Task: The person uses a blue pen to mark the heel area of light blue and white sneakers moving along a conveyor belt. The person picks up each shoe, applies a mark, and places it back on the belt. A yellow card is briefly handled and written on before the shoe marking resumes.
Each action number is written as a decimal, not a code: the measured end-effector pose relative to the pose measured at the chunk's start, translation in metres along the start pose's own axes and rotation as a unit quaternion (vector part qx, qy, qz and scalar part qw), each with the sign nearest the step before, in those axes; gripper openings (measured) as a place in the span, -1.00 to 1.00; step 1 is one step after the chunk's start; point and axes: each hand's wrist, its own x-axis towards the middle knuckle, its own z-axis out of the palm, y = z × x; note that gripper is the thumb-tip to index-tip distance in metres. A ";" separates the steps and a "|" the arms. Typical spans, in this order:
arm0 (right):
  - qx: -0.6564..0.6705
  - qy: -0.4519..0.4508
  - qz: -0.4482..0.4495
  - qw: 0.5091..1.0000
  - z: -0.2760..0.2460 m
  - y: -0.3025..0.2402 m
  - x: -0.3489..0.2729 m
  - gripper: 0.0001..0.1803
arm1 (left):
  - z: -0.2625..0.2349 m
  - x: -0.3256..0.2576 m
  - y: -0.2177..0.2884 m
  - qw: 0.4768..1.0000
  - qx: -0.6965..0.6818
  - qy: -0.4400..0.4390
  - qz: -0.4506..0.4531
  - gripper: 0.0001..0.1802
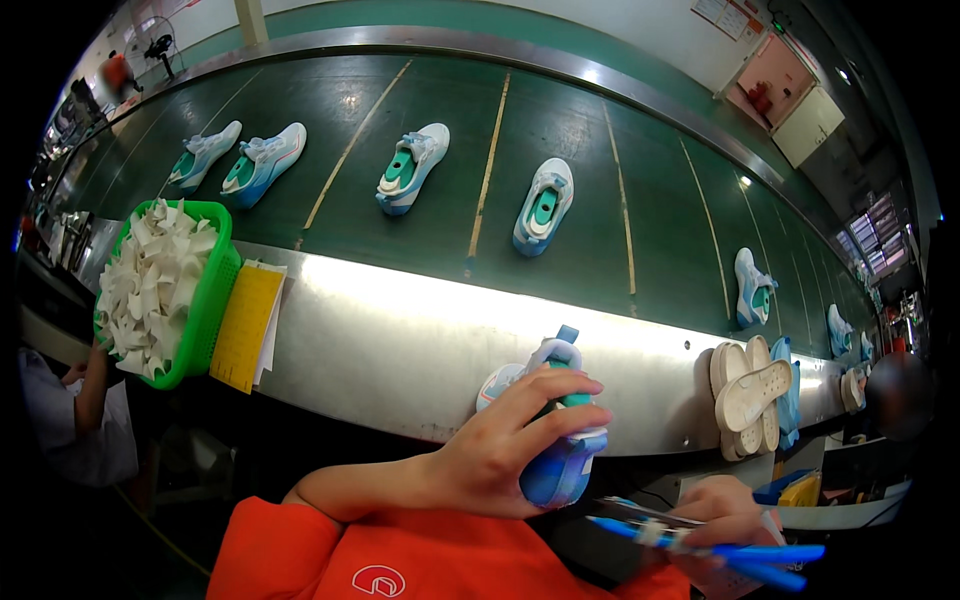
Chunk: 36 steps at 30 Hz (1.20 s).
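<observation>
The left hand [500, 450] is wrapping its fingers [545, 395] around a blue-and-white shoe [555, 465], while the right hand [720, 515] is pinching blue pens [740, 555] beside it.

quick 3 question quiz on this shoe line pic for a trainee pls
1. True or false: the left hand grips a shoe by the metal ledge.
2. What fills the green basket?
A. white paper pieces
B. blue laces
C. insoles
3. What does the right hand hold?

Key
1. True. The fingers wrap over the blue and white shoe.
2. A. White paper pieces are heaped in it; the white insoles lean on the ledge further right.
3. Blue pens, pointing right.
</observation>
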 end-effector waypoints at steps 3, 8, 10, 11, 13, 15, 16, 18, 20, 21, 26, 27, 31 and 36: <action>-0.041 0.395 0.044 0.917 0.031 0.015 -0.020 -0.58 | 0.002 -0.005 -0.005 1.000 -0.018 -0.007 0.007 -0.28; -0.040 0.558 0.211 0.801 0.044 0.043 -0.076 -0.55 | 0.035 -0.055 -0.053 0.990 0.009 -0.036 0.136 -0.41; -0.027 0.617 0.262 0.742 0.055 0.058 -0.100 -0.58 | 0.056 -0.081 -0.089 0.964 0.046 -0.093 0.247 -0.52; -0.023 0.614 0.278 0.738 0.059 0.061 -0.099 -0.58 | 0.062 -0.092 -0.101 0.939 0.081 -0.194 0.272 -0.53; -0.051 0.606 0.274 0.745 0.060 0.073 -0.112 -0.64 | 0.070 -0.105 -0.118 0.855 0.201 -0.272 0.393 -0.56; -0.066 0.619 0.253 0.740 0.058 0.085 -0.131 -0.70 | 0.074 -0.112 -0.126 0.870 0.169 -0.289 0.362 -0.57; -0.043 0.636 0.252 0.728 0.059 0.084 -0.132 -0.71 | 0.071 -0.104 -0.124 0.875 0.148 -0.317 0.333 -0.59; -0.033 0.675 0.263 0.688 0.057 0.080 -0.132 -0.71 | 0.074 -0.063 -0.108 0.897 0.131 -0.267 0.326 -0.73; -0.082 0.734 0.226 0.635 0.053 0.088 -0.144 -0.72 | 0.090 -0.037 -0.107 0.915 0.089 -0.255 0.300 -0.72; -0.025 0.687 0.307 0.658 0.058 0.081 -0.159 -0.65 | 0.099 -0.036 -0.120 0.924 0.066 -0.263 0.270 -0.63; -0.076 0.698 0.292 0.649 0.058 0.083 -0.134 -0.62 | 0.138 0.049 -0.168 0.899 0.108 -0.354 0.236 -0.39; -0.069 0.690 0.296 0.656 0.060 0.082 -0.132 -0.62 | 0.142 0.069 -0.175 0.908 0.124 -0.332 0.224 -0.36; -0.101 0.641 0.309 0.695 0.059 0.077 -0.119 -0.60 | 0.156 0.140 -0.214 0.930 0.209 -0.231 0.195 -0.26; -0.057 0.647 0.317 0.691 0.063 0.085 -0.120 -0.58 | 0.158 0.162 -0.230 0.862 0.388 -0.286 0.155 -0.16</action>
